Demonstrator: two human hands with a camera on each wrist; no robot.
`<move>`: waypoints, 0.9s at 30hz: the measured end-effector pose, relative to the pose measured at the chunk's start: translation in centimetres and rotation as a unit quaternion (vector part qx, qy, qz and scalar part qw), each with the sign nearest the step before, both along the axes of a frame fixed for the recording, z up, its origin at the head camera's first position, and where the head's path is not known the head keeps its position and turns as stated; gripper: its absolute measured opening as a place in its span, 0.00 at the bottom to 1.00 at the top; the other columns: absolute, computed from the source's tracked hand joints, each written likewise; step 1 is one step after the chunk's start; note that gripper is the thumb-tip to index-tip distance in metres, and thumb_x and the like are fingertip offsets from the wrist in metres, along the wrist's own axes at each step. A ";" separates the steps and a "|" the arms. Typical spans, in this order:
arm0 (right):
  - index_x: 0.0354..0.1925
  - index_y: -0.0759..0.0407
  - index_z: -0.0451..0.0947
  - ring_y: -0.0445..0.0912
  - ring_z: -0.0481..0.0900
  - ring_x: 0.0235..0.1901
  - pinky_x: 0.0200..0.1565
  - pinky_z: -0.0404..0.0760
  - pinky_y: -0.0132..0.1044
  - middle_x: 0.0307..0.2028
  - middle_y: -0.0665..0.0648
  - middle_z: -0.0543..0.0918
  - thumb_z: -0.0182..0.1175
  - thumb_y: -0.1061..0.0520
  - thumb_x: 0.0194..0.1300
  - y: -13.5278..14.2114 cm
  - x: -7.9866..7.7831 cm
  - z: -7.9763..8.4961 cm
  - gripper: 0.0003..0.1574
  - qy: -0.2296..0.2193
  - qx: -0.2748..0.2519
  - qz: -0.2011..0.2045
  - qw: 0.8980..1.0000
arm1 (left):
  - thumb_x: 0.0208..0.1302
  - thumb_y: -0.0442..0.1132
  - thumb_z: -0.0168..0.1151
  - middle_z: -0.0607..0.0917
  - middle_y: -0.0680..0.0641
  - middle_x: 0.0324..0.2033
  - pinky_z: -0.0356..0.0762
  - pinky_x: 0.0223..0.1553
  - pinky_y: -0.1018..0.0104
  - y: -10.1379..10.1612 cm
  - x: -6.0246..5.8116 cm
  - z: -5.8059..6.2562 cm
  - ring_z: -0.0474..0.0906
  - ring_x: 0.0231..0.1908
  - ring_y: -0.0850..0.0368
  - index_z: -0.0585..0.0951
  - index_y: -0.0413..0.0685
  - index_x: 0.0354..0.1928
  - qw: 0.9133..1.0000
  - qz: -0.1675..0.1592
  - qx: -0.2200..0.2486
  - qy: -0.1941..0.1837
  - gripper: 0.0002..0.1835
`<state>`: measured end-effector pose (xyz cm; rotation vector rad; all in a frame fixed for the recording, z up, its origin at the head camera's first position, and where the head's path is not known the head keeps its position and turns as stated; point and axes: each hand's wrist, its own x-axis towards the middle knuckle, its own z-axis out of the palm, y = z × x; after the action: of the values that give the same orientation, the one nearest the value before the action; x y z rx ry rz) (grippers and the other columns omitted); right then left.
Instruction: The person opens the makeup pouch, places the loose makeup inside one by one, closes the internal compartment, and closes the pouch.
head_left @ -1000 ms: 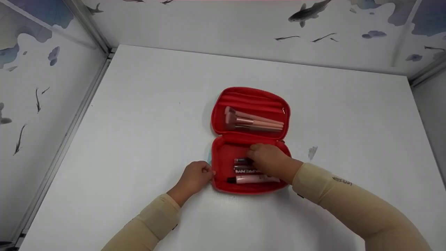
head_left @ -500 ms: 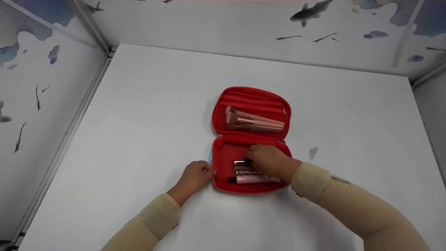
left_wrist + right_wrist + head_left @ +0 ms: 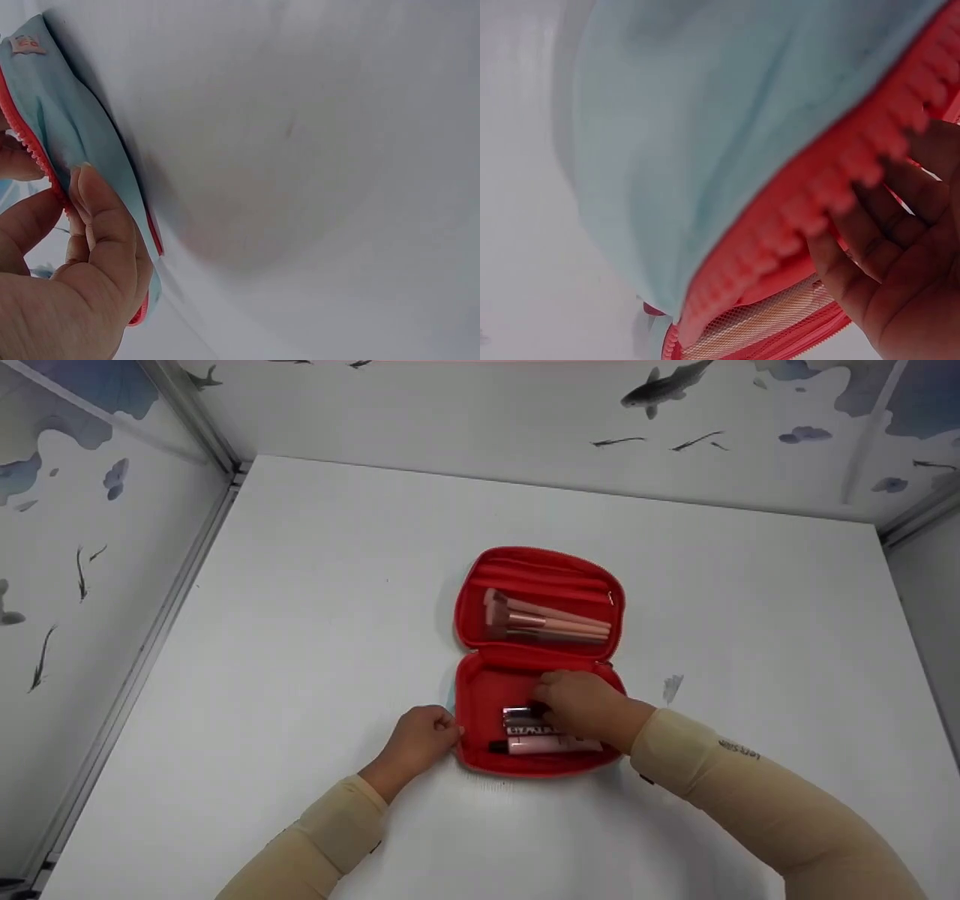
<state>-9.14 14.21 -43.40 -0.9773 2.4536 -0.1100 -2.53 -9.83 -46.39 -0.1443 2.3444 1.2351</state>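
A red-lined cosmetic bag, pale blue outside, lies unzipped and spread flat on the white table. My left hand pinches its left zipper edge between thumb and fingers, plain in the left wrist view. My right hand reaches over the lower half, fingers bent down inside. Under and beside it lie a shiny dark tube, a tube with white lettering and a pale pink tube with a black cap. The right fingertips are hidden, so a grip on the upper tube cannot be confirmed.
Several pink makeup brushes sit in the upper half's mesh pocket. A grey smudge marks the table right of the bag. Patterned white panels border the table at the back and sides.
The two upper tubes have shifted slightly downward, and the lettering on one has turned. Both hands stay almost where they were.
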 end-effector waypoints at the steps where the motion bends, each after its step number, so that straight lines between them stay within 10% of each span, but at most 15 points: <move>1: 0.48 0.55 0.81 0.47 0.74 0.39 0.48 0.79 0.41 0.38 0.53 0.80 0.68 0.55 0.57 0.1 0.0 0.0 0.18 0.004 -0.002 0.002 1.000 | 0.64 0.35 0.59 0.73 0.54 0.18 0.66 0.26 0.70 0.0 0.0 0.1 0.68 0.24 0.60 0.79 0.43 0.28 1.000 0.000 -0.001 0.001 0.07; 18: 0.52 0.57 0.80 0.48 0.78 0.45 0.50 0.80 0.45 0.44 0.54 0.82 0.65 0.57 0.62 2.4 0.2 0.9 0.19 0.026 -0.068 -0.050 0.996 | 0.64 0.36 0.58 0.75 0.52 0.20 0.67 0.27 0.70 -0.1 -0.1 0.3 0.69 0.26 0.59 0.79 0.43 0.30 1.000 0.009 -0.008 -0.006 0.06; 27: 0.59 0.58 0.76 0.52 0.76 0.52 0.54 0.77 0.51 0.52 0.58 0.80 0.64 0.58 0.64 5.0 -0.5 1.3 0.24 -0.010 -0.129 -0.193 0.973 | 0.61 0.34 0.56 0.75 0.53 0.21 0.68 0.29 0.69 -0.3 -0.2 0.6 0.69 0.28 0.58 0.80 0.44 0.28 1.000 0.003 -0.016 0.027 0.06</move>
<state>-9.66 19.25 -42.13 -0.5772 2.6243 -0.5794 -2.71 -10.14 -45.78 -0.1312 2.4113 1.2201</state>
